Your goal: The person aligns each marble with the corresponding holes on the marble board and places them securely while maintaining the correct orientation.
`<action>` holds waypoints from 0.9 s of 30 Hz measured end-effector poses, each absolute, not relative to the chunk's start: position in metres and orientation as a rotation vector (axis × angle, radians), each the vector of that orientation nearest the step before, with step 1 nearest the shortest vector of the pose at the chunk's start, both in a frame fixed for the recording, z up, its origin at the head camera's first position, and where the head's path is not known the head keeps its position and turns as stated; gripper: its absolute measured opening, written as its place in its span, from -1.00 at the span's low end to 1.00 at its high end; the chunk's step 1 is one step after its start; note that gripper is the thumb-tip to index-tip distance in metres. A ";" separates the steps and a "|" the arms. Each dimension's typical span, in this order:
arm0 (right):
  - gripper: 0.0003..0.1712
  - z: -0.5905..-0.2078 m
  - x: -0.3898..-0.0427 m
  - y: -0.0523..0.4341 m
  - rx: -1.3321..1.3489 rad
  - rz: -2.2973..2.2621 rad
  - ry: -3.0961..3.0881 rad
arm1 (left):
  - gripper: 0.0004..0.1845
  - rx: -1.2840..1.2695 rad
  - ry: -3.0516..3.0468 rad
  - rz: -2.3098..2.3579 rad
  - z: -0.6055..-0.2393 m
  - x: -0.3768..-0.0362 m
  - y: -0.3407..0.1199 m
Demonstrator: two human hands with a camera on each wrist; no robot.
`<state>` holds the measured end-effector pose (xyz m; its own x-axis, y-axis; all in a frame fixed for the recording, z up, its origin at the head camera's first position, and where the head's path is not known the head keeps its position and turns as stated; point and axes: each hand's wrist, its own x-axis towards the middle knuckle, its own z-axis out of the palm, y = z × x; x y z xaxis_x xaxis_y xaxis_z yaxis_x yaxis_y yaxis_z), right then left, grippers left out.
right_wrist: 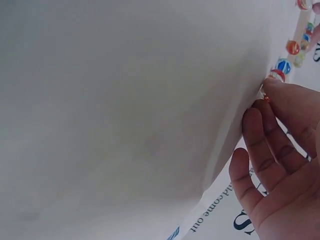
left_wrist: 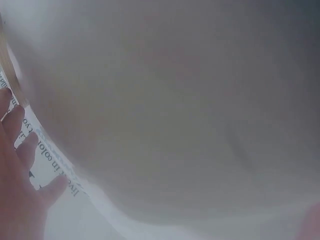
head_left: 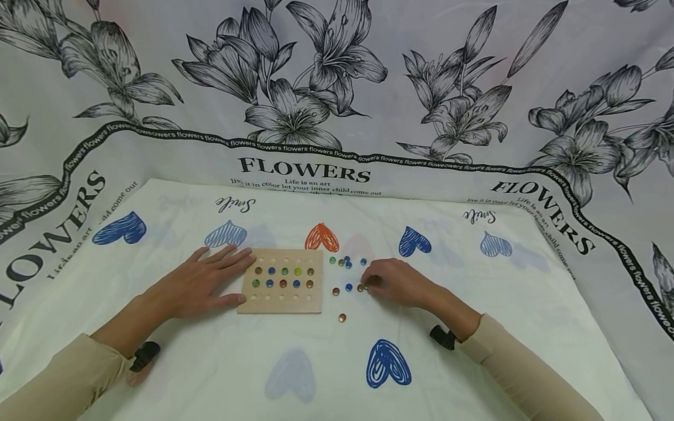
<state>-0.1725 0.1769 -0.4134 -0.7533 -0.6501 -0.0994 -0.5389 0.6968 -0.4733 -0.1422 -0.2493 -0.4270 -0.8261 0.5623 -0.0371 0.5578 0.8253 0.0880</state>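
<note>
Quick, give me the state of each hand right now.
Left hand: open, fingers straight, resting flat against the left edge of the wooden board.
Right hand: fingertips pinching an orange marble on the cloth.

The backdrop cloth [head_left: 337, 88] carries the word "FLOWERS" in large black capitals three times: at centre, at the left edge running upward, and at the right edge running downward. Under the centre word stands smaller print, "Life is an art" and "live it in color let your inner child come out", and a black band repeats "flowers" in small white letters. The white cover [head_left: 326, 362] on the counter shows the script word "Smile" twice, upside down.
</note>
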 end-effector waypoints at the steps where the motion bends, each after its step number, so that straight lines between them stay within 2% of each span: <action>1: -0.80 -0.414 -0.173 0.177 -0.953 -0.616 2.649 | -0.14 0.909 2.944 0.114 -0.427 -0.142 -0.249; 16: -0.85 -0.410 -0.177 0.167 -1.069 -0.627 2.665 | -0.15 0.947 2.940 0.127 -0.426 -0.142 -0.250; 27: -0.78 -0.399 -0.179 0.149 -1.038 -0.647 2.632 | -0.15 0.958 2.946 0.124 -0.427 -0.143 -0.250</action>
<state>-0.1788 0.1494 -0.3986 -0.7195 -0.6921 -0.0577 -0.5866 0.6501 -0.4830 -0.1429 -0.2496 -0.4269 -0.8081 0.5888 -0.0147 0.5855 0.8058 0.0886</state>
